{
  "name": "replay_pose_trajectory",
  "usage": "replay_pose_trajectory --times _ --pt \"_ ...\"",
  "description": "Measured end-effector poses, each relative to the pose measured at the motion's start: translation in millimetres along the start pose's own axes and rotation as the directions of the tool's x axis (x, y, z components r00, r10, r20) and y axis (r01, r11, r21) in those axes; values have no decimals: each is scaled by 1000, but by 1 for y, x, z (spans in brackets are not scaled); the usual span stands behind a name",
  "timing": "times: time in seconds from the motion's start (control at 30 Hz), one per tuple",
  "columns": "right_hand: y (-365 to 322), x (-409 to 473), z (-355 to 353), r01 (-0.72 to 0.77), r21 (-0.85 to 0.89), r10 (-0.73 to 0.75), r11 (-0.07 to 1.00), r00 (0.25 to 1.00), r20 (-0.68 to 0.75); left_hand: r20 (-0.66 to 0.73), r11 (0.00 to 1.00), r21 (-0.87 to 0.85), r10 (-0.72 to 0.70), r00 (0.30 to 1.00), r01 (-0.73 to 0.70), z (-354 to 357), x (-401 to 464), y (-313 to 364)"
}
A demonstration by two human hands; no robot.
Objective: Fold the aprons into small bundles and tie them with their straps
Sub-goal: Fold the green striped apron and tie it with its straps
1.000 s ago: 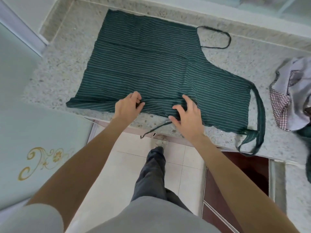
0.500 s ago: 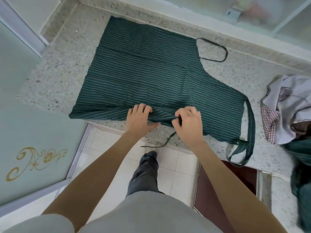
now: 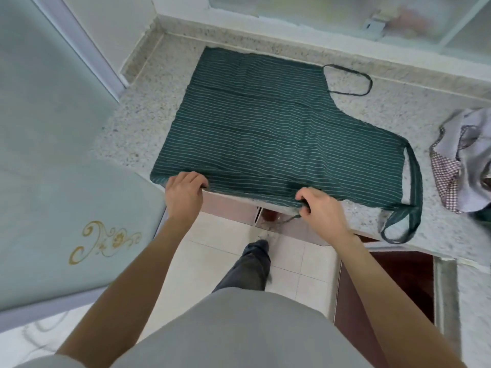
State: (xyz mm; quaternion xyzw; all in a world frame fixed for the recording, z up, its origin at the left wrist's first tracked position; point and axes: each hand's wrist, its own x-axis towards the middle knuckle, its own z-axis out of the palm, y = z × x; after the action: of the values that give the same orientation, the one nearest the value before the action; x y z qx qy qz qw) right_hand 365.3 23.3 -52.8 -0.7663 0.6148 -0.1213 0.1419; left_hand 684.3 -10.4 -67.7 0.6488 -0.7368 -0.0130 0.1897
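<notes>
Green striped cloth fills my fingers: my left hand (image 3: 184,192) curls over the near hem of the apron (image 3: 265,134) close to its left corner, and my right hand (image 3: 320,208) pinches the same hem further right, fingers tight on the fabric, with a thin tie (image 3: 288,221) dangling just below it over the counter's front edge. My arms reach out from a grey shirt, one dark trouser leg showing above pale floor tiles. The apron lies spread flat on the speckled stone counter (image 3: 127,134), skirt to the left, bib to the right. Its wide neck strap (image 3: 415,181) loops past the bib. At the far side a thin waist tie (image 3: 353,81) lies in a loop near the back ledge. A checked and lilac cloth (image 3: 457,160) sits crumpled at the right edge.
</notes>
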Motion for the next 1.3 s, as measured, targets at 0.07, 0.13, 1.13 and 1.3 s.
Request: replay_pose_trajectory --times 0.07,0.13,1.13,1.3 --pt "1 -9 0 -57 23 56 998 998 17 -23 998 4 -67 997 67 -13 -9 -16" --pt "0 -20 -2 -113 79 112 990 994 16 -9 996 -17 -91 996 91 -24 -20 -33" --pt "54 248 -106 -321 458 460 829 857 -231 110 998 -51 44 993 -39 -10 292 -53" --pt "82 318 -94 -423 377 532 824 807 -257 207 990 120 50 977 -76 28 364 -57"
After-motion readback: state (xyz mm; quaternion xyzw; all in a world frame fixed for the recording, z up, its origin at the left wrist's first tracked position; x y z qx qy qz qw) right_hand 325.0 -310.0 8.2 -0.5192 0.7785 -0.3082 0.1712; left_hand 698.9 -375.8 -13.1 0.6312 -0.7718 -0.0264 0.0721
